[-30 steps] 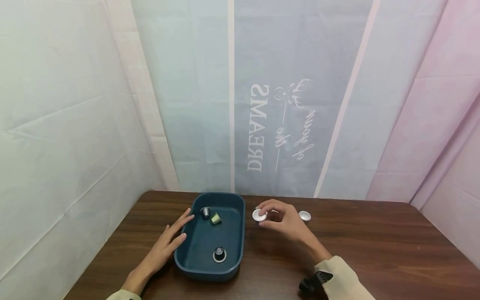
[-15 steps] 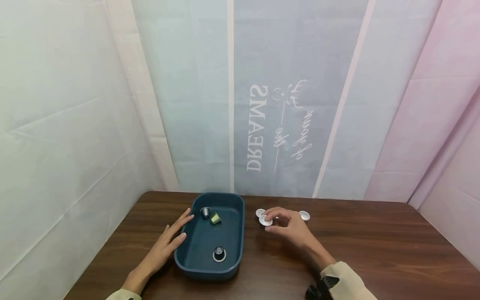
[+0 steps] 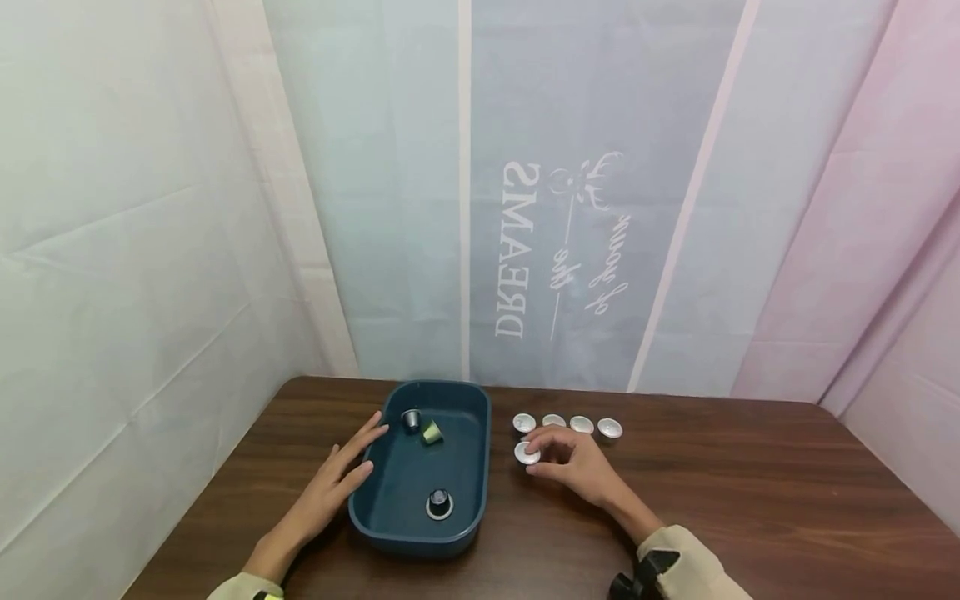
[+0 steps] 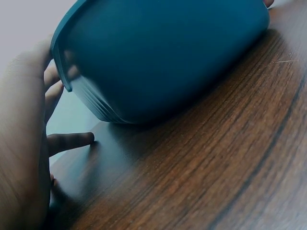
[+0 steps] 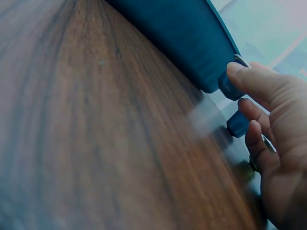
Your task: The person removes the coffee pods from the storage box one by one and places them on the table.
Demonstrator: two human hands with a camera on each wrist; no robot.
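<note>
Right hand (image 3: 572, 464) pinched a capsule (image 3: 527, 453) beside the row; left hand (image 3: 339, 482) lay flat, steadying the bin (image 3: 480, 467); next, lifting it cleanly

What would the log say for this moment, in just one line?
left hand flat on table beside blue tray | right hand pinching silver capsule | four capsules in row behind

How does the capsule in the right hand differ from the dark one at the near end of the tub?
The held capsule lies outside the tub, on the table, pinched by the right hand; the dark capsule stands alone inside the tub, untouched. The held capsule shows its silvery foil face up; the dark capsule has its dark dome up, rim down. Both are small round capsules.
</note>
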